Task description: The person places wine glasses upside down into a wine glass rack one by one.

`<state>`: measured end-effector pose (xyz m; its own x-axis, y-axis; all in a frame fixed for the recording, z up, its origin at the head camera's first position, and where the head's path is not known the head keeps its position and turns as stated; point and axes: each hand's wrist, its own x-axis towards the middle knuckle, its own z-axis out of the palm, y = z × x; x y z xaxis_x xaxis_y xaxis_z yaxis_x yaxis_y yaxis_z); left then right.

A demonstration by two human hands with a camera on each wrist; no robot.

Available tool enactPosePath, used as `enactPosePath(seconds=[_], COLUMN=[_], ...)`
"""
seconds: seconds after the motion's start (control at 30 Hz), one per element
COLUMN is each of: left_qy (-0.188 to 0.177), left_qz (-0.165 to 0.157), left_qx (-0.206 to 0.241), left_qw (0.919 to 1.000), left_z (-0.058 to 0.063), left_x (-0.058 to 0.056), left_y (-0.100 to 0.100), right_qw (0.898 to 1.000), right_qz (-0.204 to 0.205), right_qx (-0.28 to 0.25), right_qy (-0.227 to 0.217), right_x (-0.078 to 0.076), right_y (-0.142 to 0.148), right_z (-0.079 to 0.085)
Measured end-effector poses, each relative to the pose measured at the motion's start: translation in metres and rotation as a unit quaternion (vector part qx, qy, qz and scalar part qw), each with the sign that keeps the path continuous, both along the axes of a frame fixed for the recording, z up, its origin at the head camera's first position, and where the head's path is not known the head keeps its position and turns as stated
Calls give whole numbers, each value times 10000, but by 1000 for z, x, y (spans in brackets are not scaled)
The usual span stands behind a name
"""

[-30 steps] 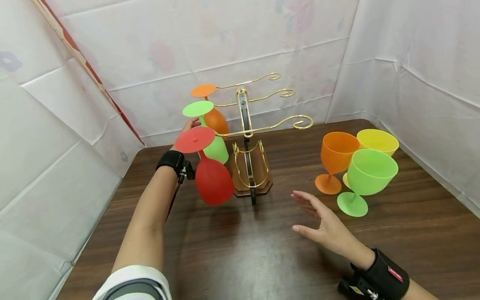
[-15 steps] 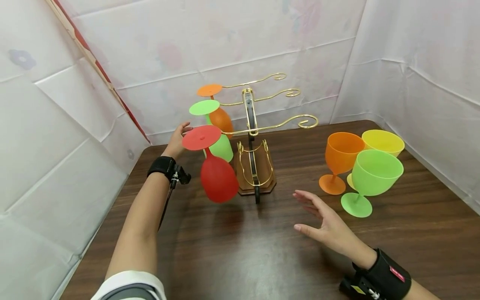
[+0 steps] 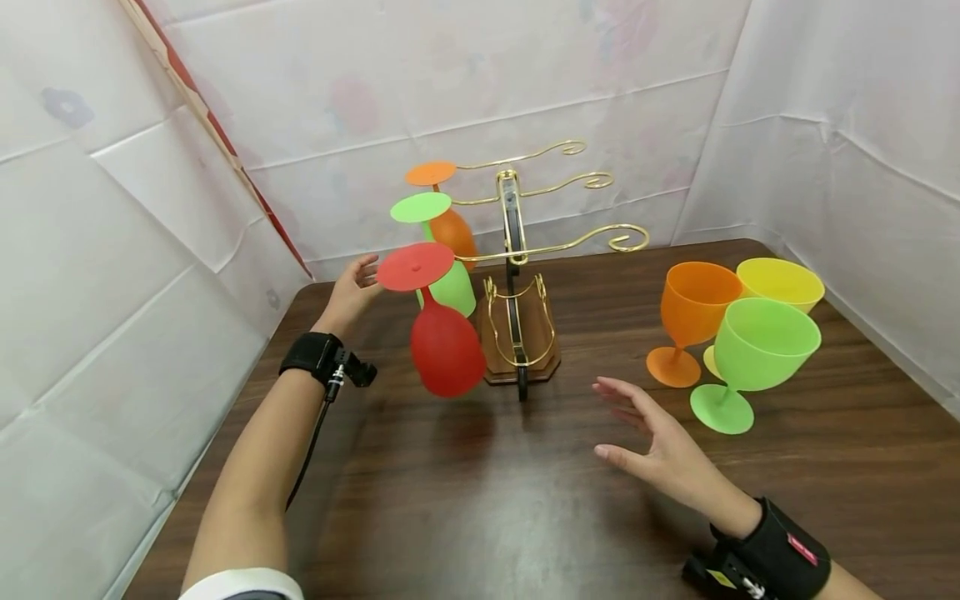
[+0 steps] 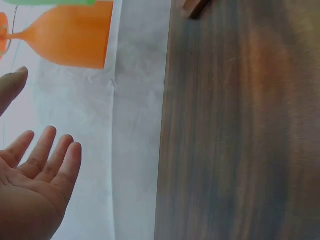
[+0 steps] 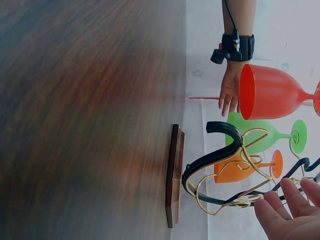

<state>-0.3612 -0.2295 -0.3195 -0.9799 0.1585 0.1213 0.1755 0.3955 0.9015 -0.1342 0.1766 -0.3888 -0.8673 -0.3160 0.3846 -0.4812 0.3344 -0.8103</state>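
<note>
A gold and black wire rack on a wooden base carries three goblets upside down along its left side. Nearest is a red goblet, behind it a green goblet, and farthest an orange goblet. Left of these goblets is my left hand, fingers relaxed and nothing in them; the left wrist view has the orange goblet above its spread thumb and fingers. My right hand hovers over the table, thumb and fingers apart, holding nothing, between the rack and the upright goblets at right.
On the right of the dark wooden table stand three upright goblets: orange, yellow and green. Gold hooks stick out from the rack's right side. White sheeting encloses the table at the back and sides.
My left hand has drawn back leftward and nearer, away from the hanging goblets. The right hand keeps nearly the same pose, and the head view has shifted slightly.
</note>
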Motion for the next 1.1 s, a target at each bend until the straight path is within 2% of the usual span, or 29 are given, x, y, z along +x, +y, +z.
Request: enactPosePath(seconds=[0.13,0.23,0.43,0.53,0.8,0.93,1.1], left_qy=[-206,-254,-311,-349,-310,-236,-229], left_qz=[100,121,-44,-127,-408,-514,-533], left_qx=[42,46,-120,-108,94,188,238], left_qw=[9997,9996,9994,9993,9986,9982,9980], left_z=[-3,-11,-16,-24,-33,-37,-38], left_x=[13,21,49,60,112,132,153], left_y=[-2,-6,-4,-7,-6,-7,-8], right_qw=[10000,10000,9998,9997,9997,9995,9994], right_qz=[14,-24,-170,-192,-211,-271,-324], right_qx=[-32,-34,-24,-64,-135,-151,-121], right_qy=[25,-37,-142,-150,-35,-11,0], right_x=[0,1,1,2,7,7,7], right_y=[2,5,13,15,22,24,26], right_z=[1,1,3,3,1,2,3])
